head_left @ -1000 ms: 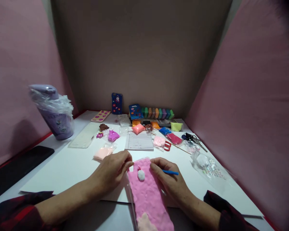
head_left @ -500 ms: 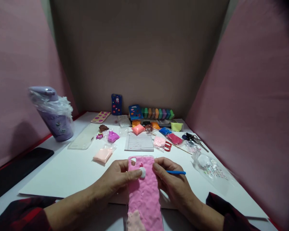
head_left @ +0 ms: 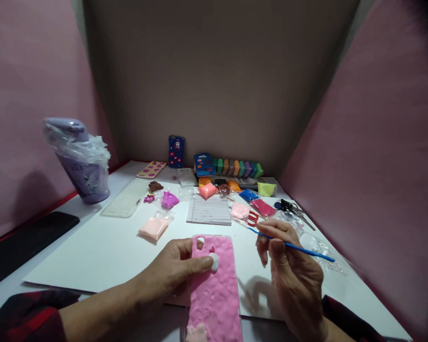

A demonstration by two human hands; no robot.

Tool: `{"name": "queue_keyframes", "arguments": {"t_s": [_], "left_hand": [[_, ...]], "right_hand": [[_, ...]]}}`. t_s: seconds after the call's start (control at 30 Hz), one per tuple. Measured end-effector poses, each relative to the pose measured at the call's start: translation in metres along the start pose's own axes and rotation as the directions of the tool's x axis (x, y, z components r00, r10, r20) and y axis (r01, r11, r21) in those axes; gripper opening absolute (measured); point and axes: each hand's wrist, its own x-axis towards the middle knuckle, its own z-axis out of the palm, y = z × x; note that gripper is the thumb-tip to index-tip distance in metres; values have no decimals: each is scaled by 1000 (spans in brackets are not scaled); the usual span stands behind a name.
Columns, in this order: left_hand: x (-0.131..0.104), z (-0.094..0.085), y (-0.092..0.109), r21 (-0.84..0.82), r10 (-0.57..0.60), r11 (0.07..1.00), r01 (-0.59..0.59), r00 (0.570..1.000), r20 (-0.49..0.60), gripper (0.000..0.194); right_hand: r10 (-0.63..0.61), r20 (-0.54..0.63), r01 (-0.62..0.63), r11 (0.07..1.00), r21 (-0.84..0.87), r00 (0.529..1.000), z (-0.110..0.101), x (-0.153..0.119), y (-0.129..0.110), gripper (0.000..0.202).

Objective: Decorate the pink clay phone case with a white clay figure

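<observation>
A phone case covered in bumpy pink clay is held upright by my left hand, whose thumb lies against a white clay piece. Just above that piece is a small dark pink bit. A pale peach patch covers the case's lower left corner. To the right of the case, apart from it, my right hand is raised and holds a thin blue tool between its fingers, the tip pointing left.
A notepad, red scissors and bagged peach clay lie beyond the hands. Clay packs, keys and decorated cases sit farther back. A purple bottle and black phone are at left.
My right hand has let go of the case's right edge and moved right and up, the blue tool now held out across its fingers. My left hand keeps its hold.
</observation>
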Motion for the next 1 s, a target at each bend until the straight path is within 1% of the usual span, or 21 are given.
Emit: {"name": "queue_keyframes", "arguments": {"t_s": [0.1, 0.17, 0.27, 0.33, 0.4, 0.47, 0.57, 0.67, 0.87, 1.0], "left_hand": [[1, -1, -1, -34, 4, 999, -2, 999, 41, 20], [1, 0, 0, -64, -5, 998, 11, 996, 92, 20], [0, 2, 2, -95, -37, 994, 54, 984, 173, 21], [-1, 3, 4, -114, -59, 990, 85, 975, 216, 23], [-2, 5, 6, -118, -69, 988, 101, 966, 251, 23], [-3, 5, 8, -87, -84, 990, 109, 963, 257, 20], [-4, 5, 9, -7, -128, 991, 132, 969, 211, 18], [-4, 5, 9, 27, -148, 989, 146, 969, 198, 19], [-4, 3, 6, 47, -113, 993, 105, 966, 231, 15], [-4, 2, 5, 53, -81, 996, 70, 962, 261, 12]], "right_hand": [[-76, 35, 78, 995, -67, 996, -2, -1, -1, 19], [-107, 129, 113, 993, -42, 986, -2, -4, -2, 17], [-96, 308, 84, 995, 50, 947, -2, -7, -2, 18], [-78, 367, 55, 996, 72, 927, -2, -8, -1, 20], [-79, 384, 61, 996, 60, 920, -2, -7, 1, 21], [-95, 399, 92, 995, 27, 912, -2, -5, 3, 20], [-128, 388, 139, 990, 1, 913, -1, -3, 5, 19], [-124, 370, 130, 991, 10, 921, -1, -4, 6, 20], [-50, 353, 57, 998, -11, 934, -1, -6, 5, 13], [-92, 376, 104, 994, -13, 922, -1, -4, 7, 12]]}}
